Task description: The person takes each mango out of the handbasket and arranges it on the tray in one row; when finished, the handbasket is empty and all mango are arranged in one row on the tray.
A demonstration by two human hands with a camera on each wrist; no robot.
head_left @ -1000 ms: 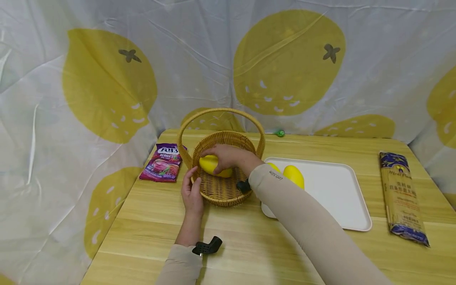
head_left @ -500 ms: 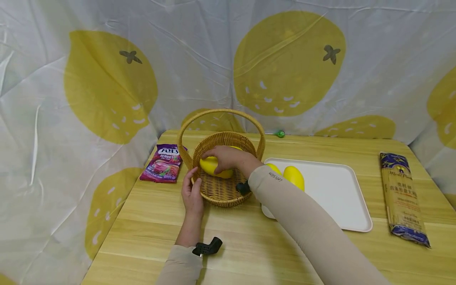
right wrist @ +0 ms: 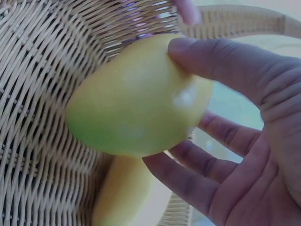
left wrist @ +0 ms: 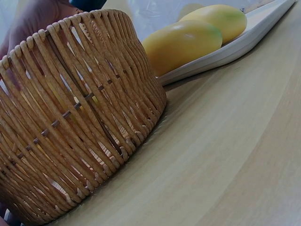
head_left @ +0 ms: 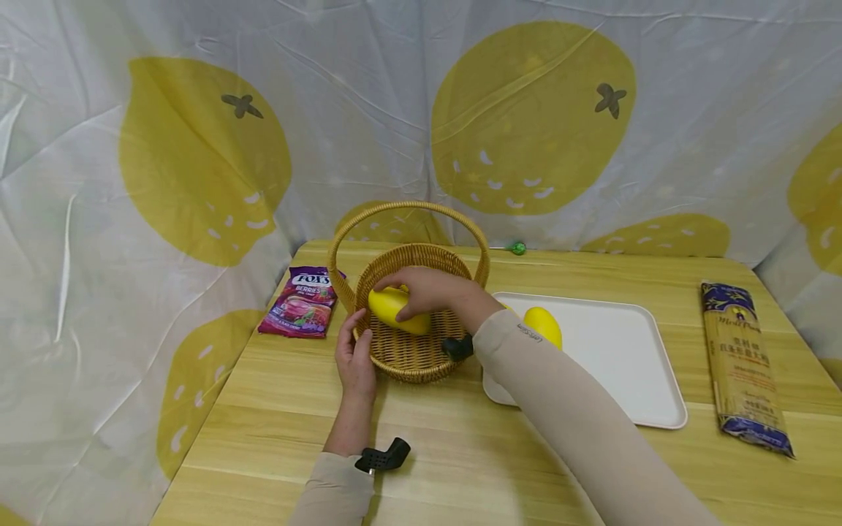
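Note:
A wicker basket [head_left: 411, 351] with a hoop handle stands on the wooden table. My right hand [head_left: 430, 288] reaches into it and grips a yellow mango [head_left: 393, 307]; in the right wrist view the fingers [right wrist: 221, 61] curl round this mango [right wrist: 136, 99], just above another mango [right wrist: 122, 193] lying in the basket [right wrist: 37, 94]. My left hand [head_left: 355, 358] holds the basket's left side, thumb at the rim. The left wrist view shows the basket wall [left wrist: 75, 132] close up and two mangoes [left wrist: 183, 44] on the tray [left wrist: 235, 49].
A white tray [head_left: 612, 358] lies right of the basket with a mango [head_left: 543, 326] at its left end. A purple candy bag [head_left: 302, 299] sits left of the basket, a long pasta packet [head_left: 743, 365] at the far right, a small green object [head_left: 517, 248] by the curtain.
My right wrist has shifted slightly to the right and the mango in its grip shows more. The left hand has stayed on the basket.

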